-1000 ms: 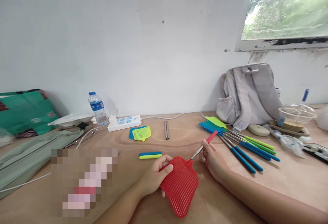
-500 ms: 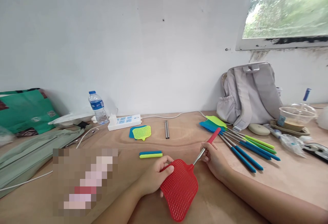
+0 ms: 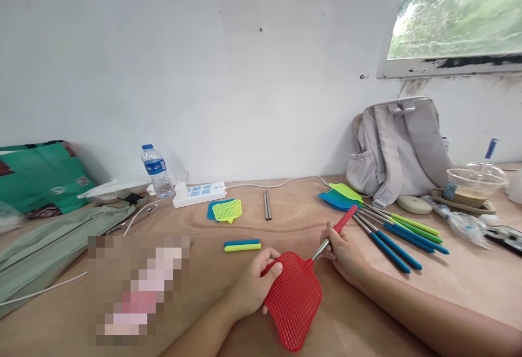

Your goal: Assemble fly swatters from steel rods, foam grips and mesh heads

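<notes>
A red fly swatter [image 3: 296,297] lies low over the wooden table [image 3: 285,226] in front of me. My left hand [image 3: 255,283] grips the left edge of its mesh head, thumb on top. My right hand [image 3: 342,251] is closed round the metal rod just below the red handle grip [image 3: 346,218], which points up and to the right. Beside my right hand lies a row of assembled blue and green swatters [image 3: 391,229]. Loose parts lie further back: two mesh heads [image 3: 226,210], two metal rods [image 3: 266,205], and blue and green handle grips [image 3: 242,245].
A grey backpack [image 3: 402,147] leans on the wall at the right, with a clear lidded bowl [image 3: 473,183] beside it. A water bottle [image 3: 155,170] and white power strip [image 3: 199,194] stand at the back. Green bags [image 3: 41,177] and cloth fill the left side.
The swatter has shifted a little to the right in both hands, and the red handle has tilted up more steeply. Both hands keep their grip.
</notes>
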{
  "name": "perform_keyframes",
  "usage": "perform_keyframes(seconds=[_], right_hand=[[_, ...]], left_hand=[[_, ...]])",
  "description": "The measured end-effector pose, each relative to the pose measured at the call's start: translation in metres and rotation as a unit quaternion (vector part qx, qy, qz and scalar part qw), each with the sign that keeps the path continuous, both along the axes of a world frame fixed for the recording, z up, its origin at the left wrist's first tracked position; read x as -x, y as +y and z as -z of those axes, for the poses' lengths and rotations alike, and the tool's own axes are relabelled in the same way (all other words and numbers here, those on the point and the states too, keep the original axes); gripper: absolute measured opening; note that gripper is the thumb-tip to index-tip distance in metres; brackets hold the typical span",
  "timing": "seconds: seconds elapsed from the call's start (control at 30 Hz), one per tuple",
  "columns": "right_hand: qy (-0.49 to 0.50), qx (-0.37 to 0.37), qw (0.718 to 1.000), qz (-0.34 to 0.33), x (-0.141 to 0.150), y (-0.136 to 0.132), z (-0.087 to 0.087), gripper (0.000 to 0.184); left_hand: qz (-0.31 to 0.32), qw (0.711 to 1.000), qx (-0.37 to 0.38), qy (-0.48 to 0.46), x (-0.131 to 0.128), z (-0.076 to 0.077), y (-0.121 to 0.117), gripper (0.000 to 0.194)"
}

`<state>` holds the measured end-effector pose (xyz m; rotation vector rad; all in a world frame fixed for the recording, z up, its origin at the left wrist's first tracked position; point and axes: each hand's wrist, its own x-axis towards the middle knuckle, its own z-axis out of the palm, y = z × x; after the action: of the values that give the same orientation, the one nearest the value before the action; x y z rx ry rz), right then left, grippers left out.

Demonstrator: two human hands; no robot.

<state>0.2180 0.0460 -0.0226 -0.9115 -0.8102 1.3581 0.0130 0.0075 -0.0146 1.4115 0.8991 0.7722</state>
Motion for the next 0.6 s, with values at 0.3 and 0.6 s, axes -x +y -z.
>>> perform_keyframes(seconds=[0.3, 0.6], right_hand=[[-0.012, 0.008, 1.000, 0.004, 0.004, -0.015, 0.002, 0.036], [0.015, -0.024, 0.999, 0.047, -0.001, -0.001, -0.003, 0.035]], left_hand=[[-0.002, 1.000, 0.023, -0.012, 0.000, -0.002, -0.002, 0.031], [-0.119, 0.959, 0.115, -0.231, -0.004, -0.003, 0.006, 0.038]])
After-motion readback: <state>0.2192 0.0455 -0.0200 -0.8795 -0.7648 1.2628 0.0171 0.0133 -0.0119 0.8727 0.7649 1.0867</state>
